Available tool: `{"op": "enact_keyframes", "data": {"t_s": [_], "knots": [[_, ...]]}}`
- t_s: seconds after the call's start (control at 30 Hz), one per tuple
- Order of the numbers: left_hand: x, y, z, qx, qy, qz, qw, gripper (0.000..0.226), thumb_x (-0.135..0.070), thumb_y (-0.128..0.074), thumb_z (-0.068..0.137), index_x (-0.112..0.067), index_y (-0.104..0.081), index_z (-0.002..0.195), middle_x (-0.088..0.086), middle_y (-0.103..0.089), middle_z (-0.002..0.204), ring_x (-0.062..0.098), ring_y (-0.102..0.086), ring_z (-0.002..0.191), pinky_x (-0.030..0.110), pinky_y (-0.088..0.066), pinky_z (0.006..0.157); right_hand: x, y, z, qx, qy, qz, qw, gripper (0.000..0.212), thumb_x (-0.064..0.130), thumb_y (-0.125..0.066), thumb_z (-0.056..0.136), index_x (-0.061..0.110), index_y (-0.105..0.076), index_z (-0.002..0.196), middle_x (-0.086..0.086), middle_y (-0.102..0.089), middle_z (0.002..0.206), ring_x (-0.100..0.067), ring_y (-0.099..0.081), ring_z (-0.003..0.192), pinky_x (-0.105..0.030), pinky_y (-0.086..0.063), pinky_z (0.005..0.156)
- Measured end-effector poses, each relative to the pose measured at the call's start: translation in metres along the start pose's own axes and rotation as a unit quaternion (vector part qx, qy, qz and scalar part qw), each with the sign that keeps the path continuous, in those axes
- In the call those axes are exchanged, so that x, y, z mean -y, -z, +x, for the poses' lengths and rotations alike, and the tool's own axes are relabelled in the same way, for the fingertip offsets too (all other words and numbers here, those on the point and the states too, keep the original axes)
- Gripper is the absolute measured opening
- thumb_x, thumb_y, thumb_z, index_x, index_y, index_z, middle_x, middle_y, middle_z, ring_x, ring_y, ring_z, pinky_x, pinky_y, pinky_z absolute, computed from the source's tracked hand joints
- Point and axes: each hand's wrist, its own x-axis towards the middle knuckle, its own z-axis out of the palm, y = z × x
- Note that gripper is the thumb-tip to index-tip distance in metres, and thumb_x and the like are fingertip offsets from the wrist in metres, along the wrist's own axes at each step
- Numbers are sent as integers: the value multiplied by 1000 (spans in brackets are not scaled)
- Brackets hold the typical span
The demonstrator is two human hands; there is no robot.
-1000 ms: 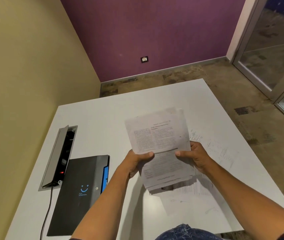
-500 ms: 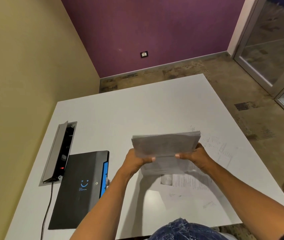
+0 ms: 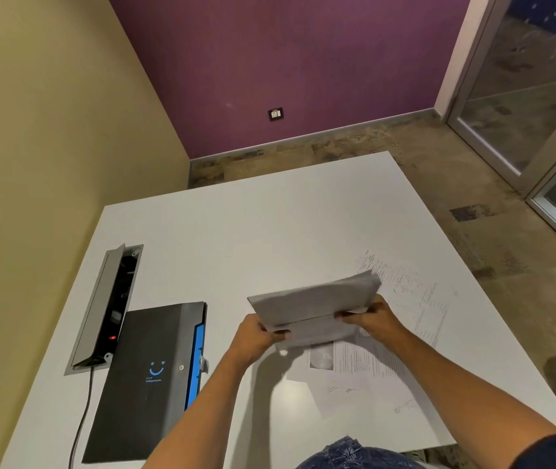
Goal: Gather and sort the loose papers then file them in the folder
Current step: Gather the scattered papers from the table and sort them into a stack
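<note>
Above table [image 3: 236, 238]: two hands grip one paper stack [image 3: 313, 302]; one folder [image 3: 148, 377] left.

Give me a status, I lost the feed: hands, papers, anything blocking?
Left hand and right hand grip the paper stack above the table. Loose sheets lie underneath. Folder closed, left side. Nothing blocking.

Matt paper sheets [image 3: 317, 302], smooth white table [image 3: 236, 238], matt black folder [image 3: 148, 377], brushed-metal cable hatch [image 3: 95, 302].
</note>
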Motion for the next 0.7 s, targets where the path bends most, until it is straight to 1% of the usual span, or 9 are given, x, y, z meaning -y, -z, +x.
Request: {"op": "enact_keyframes", "data": {"t_s": [0.07, 0.13, 0.2, 0.27, 0.33, 0.47, 0.57, 0.63, 0.7], "knots": [[4, -3, 0, -11, 7, 27, 1000, 23, -29, -83, 81, -15, -79, 99, 10, -79, 102, 21, -70, 91, 42, -56, 89, 0, -3, -2, 7, 14, -30, 999, 31, 16, -89, 81, 27, -80, 108, -3, -80, 109, -21, -75, 105, -31, -62, 86], [4, -1, 1, -30, 11, 14, 999, 37, -40, -79, 79, -5, -77, 89, 10, -76, 91, 21, -66, 84, 36, -49, 79, 4, -8, -1, -4, 26, -58, 998, 21, 23, -86, 86, 25, -81, 106, -2, -81, 104, -21, -77, 99, -35, -63, 86], [0, 4, 0, -30, 14, -18, 999, 29, -40, -82, 79, -14, -83, 92, -1, -80, 95, 18, -75, 85, 28, -54, 76, 9, -15, 0, -28, 6, -35, 999, 23, 37, -87, 82, 25, -82, 101, 1, -82, 97, -20, -79, 92, -28, -63, 72], [-5, 8, -2, 2, 18, -65, 998, 24, -39, -83, 83, -24, -83, 102, 0, -82, 102, 17, -79, 90, 24, -59, 71, 10, -18, 5, -48, -12, -16, 999, 30, 41, -87, 81, 24, -79, 105, 3, -82, 98, -18, -79, 89, -27, -63, 70], [-6, 10, -3, 23, 28, -133, 991, 35, -36, -82, 86, -19, -79, 117, 7, -80, 112, 26, -78, 100, 34, -63, 78, 10, -24, 11, -40, -7, 13, 999, 27, 27, -83, 88, 27, -75, 114, 2, -81, 107, -20, -78, 97, -35, -64, 82], [4, 4, -6, 17, 64, -215, 974, 35, -7, -73, 94, -7, -69, 128, 13, -76, 121, 34, -74, 111, 48, -59, 95, 5, -37, 14, -12, -48, 15, 999, 47, 10, -75, 94, 6, -62, 139, -11, -71, 130, -30, -68, 120, -50, -52, 108], [19, 3, -9, -15, 109, -237, 965, 32, 5, -66, 95, -6, -67, 125, 14, -77, 116, 35, -75, 106, 50, -60, 92, -3, -29, 14, 36, -78, -90, 992, 49, 9, -73, 96, 5, -57, 142, -11, -69, 131, -28, -68, 119, -48, -54, 106], [29, 4, -15, -38, 139, -248, 958, 30, 6, -64, 96, -8, -67, 122, 13, -79, 111, 35, -76, 100, 45, -64, 81, -8, -21, 9, 55, -109, -187, 975, 52, 10, -73, 94, 13, -54, 142, -6, -69, 125, -24, -70, 108, -38, -60, 89], [42, 9, -20, -66, 167, -231, 956, 28, 3, -64, 97, -12, -67, 120, 12, -80, 106, 36, -76, 97, 42, -64, 74, -11, -12, 1, 83, -82, -366, 923, 65, 21, -80, 88, 25, -50, 146, 1, -64, 131, -20, -66, 116, -37, -58, 91]]}}
